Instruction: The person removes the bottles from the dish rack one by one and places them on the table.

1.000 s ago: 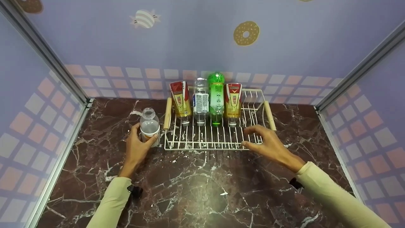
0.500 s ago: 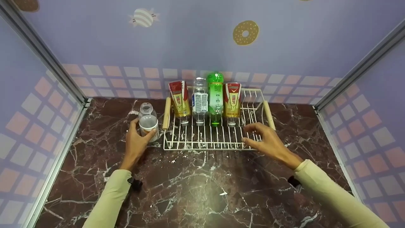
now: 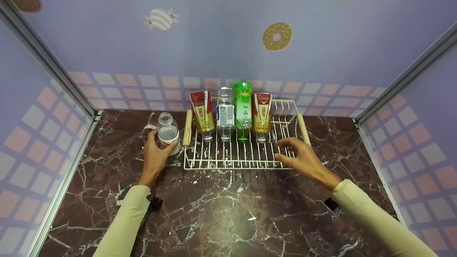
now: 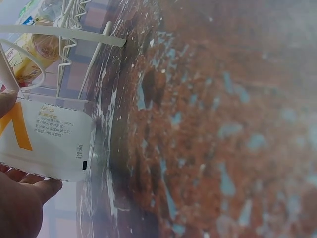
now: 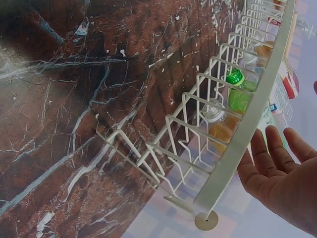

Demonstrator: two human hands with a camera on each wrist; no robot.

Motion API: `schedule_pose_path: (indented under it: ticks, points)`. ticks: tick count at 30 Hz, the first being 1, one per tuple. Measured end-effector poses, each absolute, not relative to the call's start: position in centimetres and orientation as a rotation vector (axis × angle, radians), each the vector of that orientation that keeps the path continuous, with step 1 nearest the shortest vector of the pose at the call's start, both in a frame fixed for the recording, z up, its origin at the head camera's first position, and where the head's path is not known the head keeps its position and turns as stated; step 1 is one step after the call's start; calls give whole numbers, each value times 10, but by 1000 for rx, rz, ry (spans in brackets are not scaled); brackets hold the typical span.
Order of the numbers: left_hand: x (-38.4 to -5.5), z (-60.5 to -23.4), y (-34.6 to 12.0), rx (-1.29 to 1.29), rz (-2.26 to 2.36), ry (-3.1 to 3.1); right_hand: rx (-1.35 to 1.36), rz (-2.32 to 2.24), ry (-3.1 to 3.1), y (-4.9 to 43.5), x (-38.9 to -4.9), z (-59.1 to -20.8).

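Note:
My left hand [image 3: 156, 156] grips a clear bottle [image 3: 167, 130] with no cap showing on its open neck, its thumb and fingers on either side. The bottle stands upright beside the rack's left wooden handle. Its white label [image 4: 52, 141] carries an orange stroke and small print. My right hand [image 3: 301, 160] hovers over the front right corner of the white wire rack [image 3: 235, 165], fingers apart and nothing between them. In the rack lean two red-and-yellow bottles [image 3: 202, 110], a clear one [image 3: 225, 114] and a green one [image 3: 243, 110], all neck down.
Wooden handles [image 3: 302, 129] rise at both ends of the rack. Dark marbled stone [image 3: 221, 214] forms the worktop. A patterned back wall [image 3: 221, 39] stands right behind the rack, and side panels [image 3: 425, 142] close off left and right.
My left hand has moved a little toward the back wall, taking the clear bottle with it. The right hand and the bottles in the rack have hardly shifted.

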State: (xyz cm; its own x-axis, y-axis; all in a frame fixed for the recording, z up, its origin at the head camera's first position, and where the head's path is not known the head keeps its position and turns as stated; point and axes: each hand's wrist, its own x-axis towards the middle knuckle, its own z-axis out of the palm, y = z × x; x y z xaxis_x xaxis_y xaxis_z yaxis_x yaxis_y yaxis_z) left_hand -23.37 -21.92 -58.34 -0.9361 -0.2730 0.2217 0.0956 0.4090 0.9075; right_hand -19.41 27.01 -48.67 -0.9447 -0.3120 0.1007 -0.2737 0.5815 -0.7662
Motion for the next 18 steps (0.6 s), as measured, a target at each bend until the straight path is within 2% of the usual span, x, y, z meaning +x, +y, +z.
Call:
schedule_pose_path:
  ticks: [16, 18]
  points:
    - [-251, -589, -219, 124, -1687, -2202, -507, -1343, 2789, 274, -195, -490]
    - [-249, -580, -214, 132, -1723, -2183, -503, -1340, 2788, 275, -196, -491]
